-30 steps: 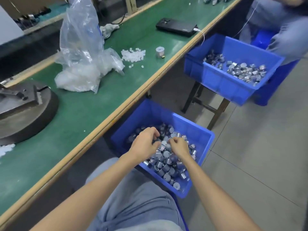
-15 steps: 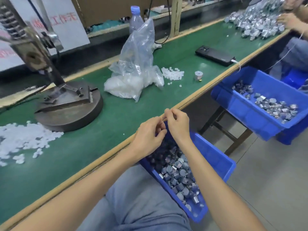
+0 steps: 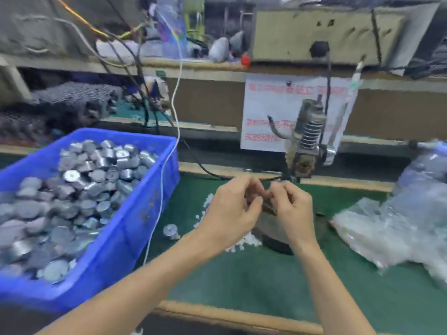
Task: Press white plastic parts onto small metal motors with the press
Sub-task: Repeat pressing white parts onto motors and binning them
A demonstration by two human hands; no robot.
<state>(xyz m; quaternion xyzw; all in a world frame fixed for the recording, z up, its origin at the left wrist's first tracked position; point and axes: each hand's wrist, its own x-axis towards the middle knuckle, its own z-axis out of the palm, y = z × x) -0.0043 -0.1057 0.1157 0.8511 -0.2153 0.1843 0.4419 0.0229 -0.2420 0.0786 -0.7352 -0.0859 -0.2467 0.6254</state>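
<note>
My left hand (image 3: 232, 209) and my right hand (image 3: 292, 209) meet fingertip to fingertip over the green bench, just in front of the hand press (image 3: 306, 139). Both have curled fingers that pinch a small dark part between them, most likely a metal motor; the fingers hide most of it. The press's dark round base (image 3: 275, 243) lies under and behind my right wrist. Loose white plastic parts (image 3: 244, 241) are scattered beside the base. A single motor (image 3: 170, 230) stands on the mat left of my hands.
A blue bin (image 3: 135, 213) heaped with metal motors (image 3: 79, 189) sits at the left. A white cable (image 3: 164, 165) hangs across its right wall. A clear plastic bag (image 3: 387, 228) of white parts lies at the right. Wires and a paper sign (image 3: 266, 112) stand behind the press.
My hands left the blue bin of motors near my lap, rose pinched together and moved over the bench in front of the press. The view swung from right to straight ahead.
</note>
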